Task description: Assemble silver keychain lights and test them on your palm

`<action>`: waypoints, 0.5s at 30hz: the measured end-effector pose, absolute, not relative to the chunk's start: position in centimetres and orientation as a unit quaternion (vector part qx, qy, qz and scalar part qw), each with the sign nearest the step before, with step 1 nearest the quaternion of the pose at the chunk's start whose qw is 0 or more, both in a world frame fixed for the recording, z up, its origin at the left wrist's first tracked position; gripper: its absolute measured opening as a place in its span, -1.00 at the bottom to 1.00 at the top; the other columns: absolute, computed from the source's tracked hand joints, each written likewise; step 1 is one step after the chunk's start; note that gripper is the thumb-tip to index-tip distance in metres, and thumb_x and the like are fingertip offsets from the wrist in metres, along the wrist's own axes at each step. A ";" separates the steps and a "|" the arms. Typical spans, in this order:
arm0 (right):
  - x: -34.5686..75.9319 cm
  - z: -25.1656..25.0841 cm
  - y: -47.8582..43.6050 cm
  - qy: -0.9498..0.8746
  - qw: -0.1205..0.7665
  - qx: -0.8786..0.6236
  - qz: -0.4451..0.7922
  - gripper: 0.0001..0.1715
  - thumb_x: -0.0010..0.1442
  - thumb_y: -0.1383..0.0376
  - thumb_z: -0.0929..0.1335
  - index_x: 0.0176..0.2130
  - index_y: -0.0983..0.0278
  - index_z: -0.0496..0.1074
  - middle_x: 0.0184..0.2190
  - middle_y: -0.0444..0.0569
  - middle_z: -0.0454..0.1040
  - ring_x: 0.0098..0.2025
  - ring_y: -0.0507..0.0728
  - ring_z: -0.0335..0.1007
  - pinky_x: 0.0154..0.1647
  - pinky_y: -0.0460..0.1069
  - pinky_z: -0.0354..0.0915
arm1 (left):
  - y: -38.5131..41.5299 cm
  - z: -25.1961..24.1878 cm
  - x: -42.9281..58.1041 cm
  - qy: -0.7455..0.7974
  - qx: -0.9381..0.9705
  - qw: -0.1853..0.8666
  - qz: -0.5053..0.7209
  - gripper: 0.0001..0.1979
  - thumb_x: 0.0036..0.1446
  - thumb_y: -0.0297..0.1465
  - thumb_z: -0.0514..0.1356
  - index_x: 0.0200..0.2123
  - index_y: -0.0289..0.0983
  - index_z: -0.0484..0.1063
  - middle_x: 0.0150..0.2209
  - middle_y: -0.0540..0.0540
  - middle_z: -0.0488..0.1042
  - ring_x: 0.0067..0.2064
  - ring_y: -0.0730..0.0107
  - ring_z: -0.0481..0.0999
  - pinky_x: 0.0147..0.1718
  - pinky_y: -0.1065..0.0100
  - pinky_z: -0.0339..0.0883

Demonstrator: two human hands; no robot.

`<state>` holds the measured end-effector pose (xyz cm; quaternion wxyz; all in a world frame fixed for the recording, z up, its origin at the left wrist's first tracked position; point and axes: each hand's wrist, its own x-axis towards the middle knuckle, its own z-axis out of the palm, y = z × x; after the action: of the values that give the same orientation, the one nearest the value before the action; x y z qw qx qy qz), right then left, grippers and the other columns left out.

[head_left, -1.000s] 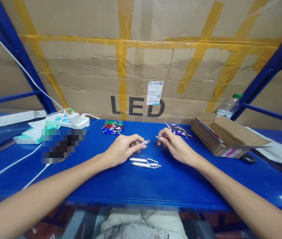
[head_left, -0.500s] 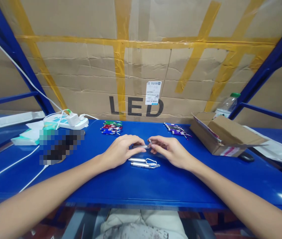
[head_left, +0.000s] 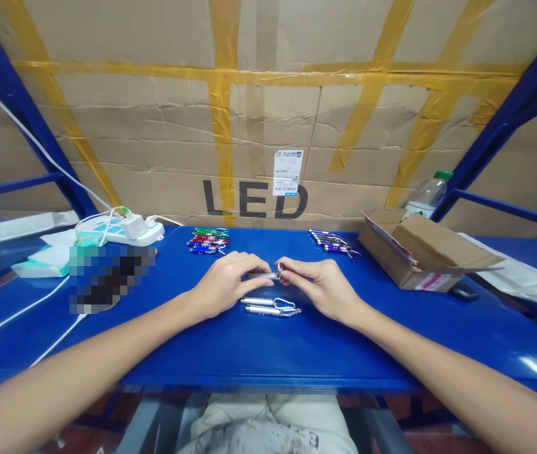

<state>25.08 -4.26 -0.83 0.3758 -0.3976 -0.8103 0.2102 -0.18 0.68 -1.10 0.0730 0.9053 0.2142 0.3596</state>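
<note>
Silver keychain torch point(head_left: 264, 275) lies crosswise at frame centre above the blue table point(head_left: 259, 347), left hand point(head_left: 224, 285) pinching its barrel, right hand point(head_left: 321, 284) pinching its ring end, both equally near.

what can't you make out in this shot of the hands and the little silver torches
Head view only:
- Small silver metal torch in both hands: its middle shows, its ends sit under the left hand and right hand fingers, so each grip's detail is hidden.
- Pixelated patch on the blue metal table: blurred out.
- White barcode label on the brown cardboard wall: print too small.
- Clear plastic bottle: lower part behind the open brown cardboard box.
</note>
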 end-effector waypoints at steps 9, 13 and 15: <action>24.9 -0.6 -4.3 -0.804 0.375 -0.403 0.225 -0.54 0.52 -0.02 0.29 -0.02 0.17 0.65 -0.31 -0.09 0.64 -0.24 0.23 0.59 -0.10 0.08 0.51 | 0.7 -0.9 -0.2 0.200 0.908 0.069 0.363 -0.74 0.47 -0.17 0.25 -0.09 -0.22 0.62 -0.18 -0.08 0.69 -0.19 0.30 0.61 -0.08 0.26 0.38; 24.7 -0.5 -4.6 -0.816 0.371 -0.390 0.212 -0.56 0.54 0.02 0.27 0.02 0.15 0.65 -0.25 -0.07 0.66 -0.22 0.24 0.59 -0.10 0.09 0.49 | 0.8 -1.0 -0.1 0.195 0.907 0.075 0.365 -0.77 0.46 -0.19 0.26 -0.08 -0.22 0.62 -0.16 -0.08 0.71 -0.17 0.28 0.63 -0.07 0.25 0.37; 24.7 -0.6 -4.6 -0.821 0.372 -0.383 0.200 -0.58 0.55 0.04 0.27 0.05 0.14 0.65 -0.22 -0.07 0.68 -0.21 0.24 0.61 -0.10 0.10 0.49 | 0.8 -1.1 -0.1 0.196 0.903 0.084 0.372 -0.77 0.45 -0.19 0.28 -0.09 -0.21 0.63 -0.16 -0.06 0.71 -0.17 0.29 0.64 -0.07 0.26 0.37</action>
<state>24.70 -4.61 -0.57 0.3722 -0.3833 -0.8213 0.2000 -0.07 0.82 -1.07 0.0845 0.9033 0.1959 0.3721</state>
